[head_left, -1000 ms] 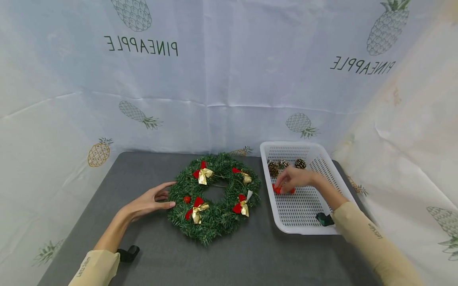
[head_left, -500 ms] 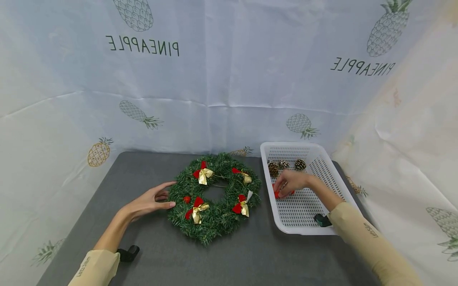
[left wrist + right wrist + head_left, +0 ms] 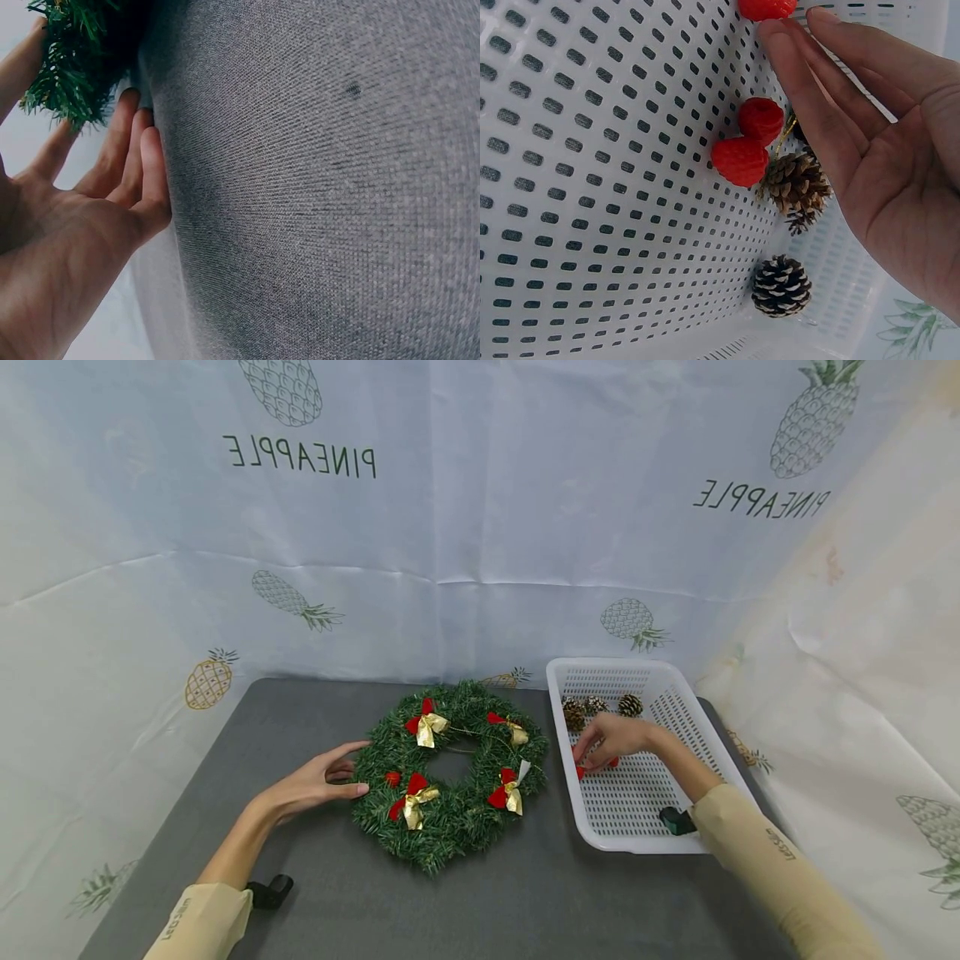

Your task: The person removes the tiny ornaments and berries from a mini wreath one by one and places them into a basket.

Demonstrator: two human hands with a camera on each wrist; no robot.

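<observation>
A green wreath (image 3: 465,827) with red and gold bows (image 3: 414,802) and one small red raspberry (image 3: 392,778) lies mid-table. My left hand (image 3: 318,783) is at its left edge, thumb and index finger spread against the greenery (image 3: 75,82), the other fingers loosely bent below. My right hand (image 3: 611,743) reaches into the white basket (image 3: 581,827). In the right wrist view its thumb and fingertips pinch at a red raspberry (image 3: 769,7), partly cut off by the frame's top. Two more raspberries (image 3: 740,160) lie deeper in the basket.
Brown pine cones (image 3: 799,180) and a white-tipped pine cone (image 3: 780,286) sit at the basket's far end. The basket stands at the right of the grey table (image 3: 480,902). A pineapple-print cloth (image 3: 480,510) hangs behind.
My right hand has shifted slightly toward the basket's left wall and lower, its fingers closing in around the red raspberries. The left hand and wreath stay put.
</observation>
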